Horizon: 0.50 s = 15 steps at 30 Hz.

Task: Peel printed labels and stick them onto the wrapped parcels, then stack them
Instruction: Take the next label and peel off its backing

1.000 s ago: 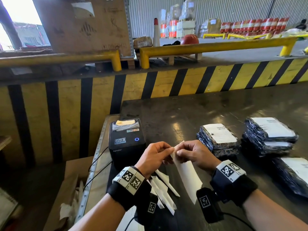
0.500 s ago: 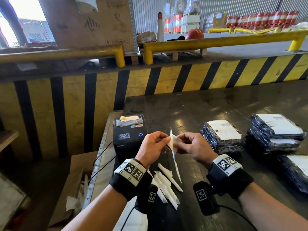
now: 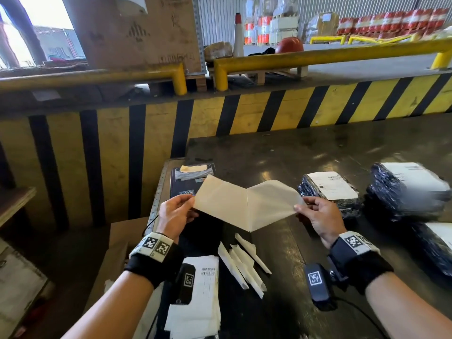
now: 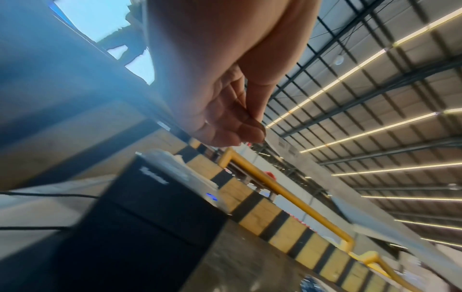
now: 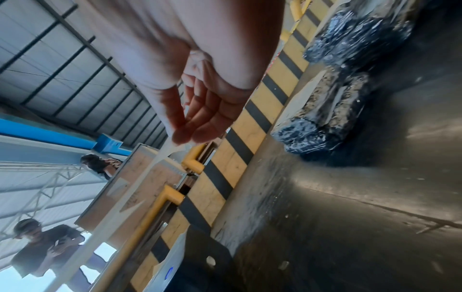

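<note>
Above the dark table [image 3: 305,152] I hold a label sheet peeled open into two leaves joined at a middle seam. My left hand [image 3: 189,203] pinches the outer corner of the opaque cream leaf [image 3: 220,201]. The corner of the translucent leaf [image 3: 271,204] is pinched by my right hand [image 3: 299,209]. In the left wrist view my left hand [image 4: 250,128] has thumb and fingers closed on the sheet [image 4: 325,177], which shows print. My right hand [image 5: 190,130] pinches the thin sheet edge [image 5: 160,158]. Black wrapped parcels with white labels lie at the right: one [image 3: 330,189], a stack [image 3: 411,189], another [image 3: 435,243].
A black label printer [image 3: 186,184] stands at the table's left end, partly behind the sheet. Folded white backing strips [image 3: 244,263] and a pile of printed sheets [image 3: 198,302] lie near me. A cardboard box [image 3: 117,253] sits off the left edge. A yellow-black striped wall [image 3: 269,111] runs behind.
My hands have pulled apart sideways, and the sheet that hung folded between them is now spread open into two leaves. The view has also tilted down.
</note>
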Motion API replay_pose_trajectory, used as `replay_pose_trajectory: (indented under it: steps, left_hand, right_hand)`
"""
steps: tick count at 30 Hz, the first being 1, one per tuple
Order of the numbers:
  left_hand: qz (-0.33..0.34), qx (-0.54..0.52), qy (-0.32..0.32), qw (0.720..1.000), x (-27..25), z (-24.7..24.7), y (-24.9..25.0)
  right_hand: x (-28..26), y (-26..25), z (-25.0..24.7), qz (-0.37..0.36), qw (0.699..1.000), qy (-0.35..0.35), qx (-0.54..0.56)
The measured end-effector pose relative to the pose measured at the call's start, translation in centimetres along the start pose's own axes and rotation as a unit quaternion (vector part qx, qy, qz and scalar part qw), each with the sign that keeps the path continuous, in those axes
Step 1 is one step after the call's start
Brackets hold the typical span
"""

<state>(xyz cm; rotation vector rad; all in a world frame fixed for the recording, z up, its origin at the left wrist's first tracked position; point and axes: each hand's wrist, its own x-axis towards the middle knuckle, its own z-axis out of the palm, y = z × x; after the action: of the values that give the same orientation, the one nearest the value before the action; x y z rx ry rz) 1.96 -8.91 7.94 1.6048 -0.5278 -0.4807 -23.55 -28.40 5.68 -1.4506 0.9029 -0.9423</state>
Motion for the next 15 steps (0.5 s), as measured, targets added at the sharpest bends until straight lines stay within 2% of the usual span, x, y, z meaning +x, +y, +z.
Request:
replay_pose_trajectory:
  steps: [4, 7, 11, 15]
  left_hand:
    - [-0.023, 0.035, 0.074, 0.996, 1.2, -3.3, -1.4]
    - [-0.028, 0.055, 0.088, 0.994, 1.0, -4.8, -2.0]
    - [-0.006, 0.077, 0.062, 0.995, 0.1, -4.5, -1.7]
    - [0.011, 0.070, 0.025, 0.997, -0.8, -3.4, -1.4]
  right_hand:
    - [1.2, 1.7, -2.1, 0.008, 0.997, 0.059, -0.044]
    - [1.7, 1.7, -3.0, -0.002, 0.996, 0.062, -0.062]
    - [0.3, -0.4, -0.7, -0.049, 0.996, -0.013, -0.074]
    - [-1.0, 1.0, 2.7, -0.024, 0.985, -0.135, -0.101]
